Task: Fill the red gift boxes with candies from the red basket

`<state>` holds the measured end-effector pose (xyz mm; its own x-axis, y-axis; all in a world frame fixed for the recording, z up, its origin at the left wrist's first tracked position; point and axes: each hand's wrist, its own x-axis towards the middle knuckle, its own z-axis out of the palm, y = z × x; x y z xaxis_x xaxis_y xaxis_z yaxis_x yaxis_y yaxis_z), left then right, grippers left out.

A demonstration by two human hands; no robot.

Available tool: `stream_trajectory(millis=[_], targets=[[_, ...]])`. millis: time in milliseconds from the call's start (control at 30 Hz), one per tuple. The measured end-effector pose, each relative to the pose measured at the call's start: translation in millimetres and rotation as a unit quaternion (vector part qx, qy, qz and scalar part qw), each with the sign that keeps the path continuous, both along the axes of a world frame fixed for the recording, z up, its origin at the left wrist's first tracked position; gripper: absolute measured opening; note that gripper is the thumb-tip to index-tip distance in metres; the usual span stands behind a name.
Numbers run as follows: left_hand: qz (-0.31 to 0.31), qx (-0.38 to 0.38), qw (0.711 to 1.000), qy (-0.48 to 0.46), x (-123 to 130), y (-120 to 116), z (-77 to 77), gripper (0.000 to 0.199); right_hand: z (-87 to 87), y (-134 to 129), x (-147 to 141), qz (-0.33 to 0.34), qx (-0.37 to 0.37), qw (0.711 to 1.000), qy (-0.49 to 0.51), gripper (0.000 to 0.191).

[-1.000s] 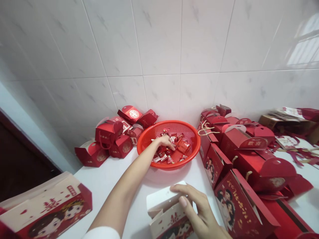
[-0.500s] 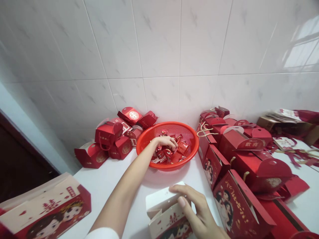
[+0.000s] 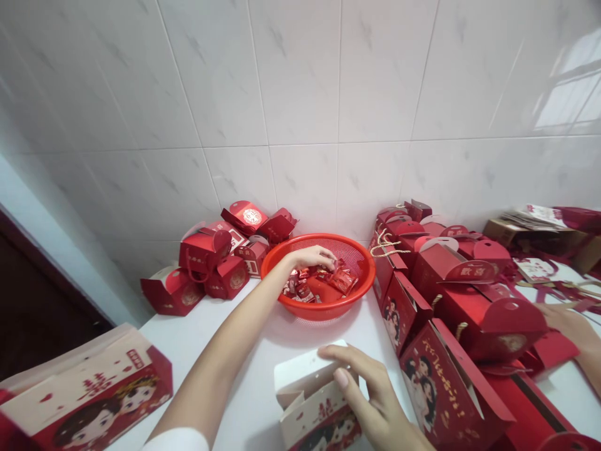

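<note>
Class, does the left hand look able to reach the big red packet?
Probably yes: the left hand is over the open basket, close to the packet, with nothing apparent blocking its way.

Whatever the left fingers (image 3: 323,254) may hold is too small to tell.

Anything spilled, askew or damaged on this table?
No spill or clear damage in view: the visible wrapped sweets sit inside the red basket. Mildly untidy: the small red boxes at back left are heaped at odd angles, and the ribbons at far right lie loose and jumbled.
</note>
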<state>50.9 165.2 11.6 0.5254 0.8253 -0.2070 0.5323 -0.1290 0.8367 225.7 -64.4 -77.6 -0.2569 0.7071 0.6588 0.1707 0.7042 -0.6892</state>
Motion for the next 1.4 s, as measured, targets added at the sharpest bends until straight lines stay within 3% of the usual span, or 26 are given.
stream_trajectory(millis=[133, 267, 433, 600, 767, 900, 1033, 1133, 1400], targets=[[-0.020, 0.020, 0.999, -0.030, 8, -24, 31.1, 0.031, 7.1, 4, 6, -0.022, -0.030, 0.999, 0.033, 0.027], [-0.081, 0.099, 0.991, -0.045, 13, -53, 60.1, 0.031, 8.5, 14, 16, -0.076, -0.071, 0.992, 0.076, 0.037], [-0.121, 0.143, 0.980, -0.062, 13, -87, 81.2, 0.028, 7.8, 24, 21, -0.090, -0.124, 0.981, 0.116, 0.043], [-0.173, 0.123, 0.975, -0.058, 10, -115, 80.9, 0.032, 7.8, 25, 17, -0.063, -0.160, 0.979, 0.110, 0.038], [-0.225, 0.127, 0.966, -0.034, 8, -129, 70.3, 0.031, 7.8, 22, 13, -0.068, -0.122, 0.980, 0.141, 0.027], [-0.228, 0.131, 0.965, -0.014, 3, -134, 67.1, 0.030, 10.6, 20, 13, -0.084, -0.088, 0.984, 0.129, 0.019], [-0.206, 0.143, 0.968, 0.022, -1, -139, 65.8, 0.028, 13.6, 21, 18, -0.042, -0.141, 0.986, 0.074, 0.023], [-0.200, 0.163, 0.965, 0.048, -2, -143, 66.0, 0.025, 15.3, 22, 23, -0.012, -0.142, 0.989, 0.043, 0.035], [-0.204, 0.189, 0.961, -0.006, 9, -159, 69.9, 0.025, 10.4, 21, 27, 0.014, -0.134, 0.991, 0.021, 0.054]])
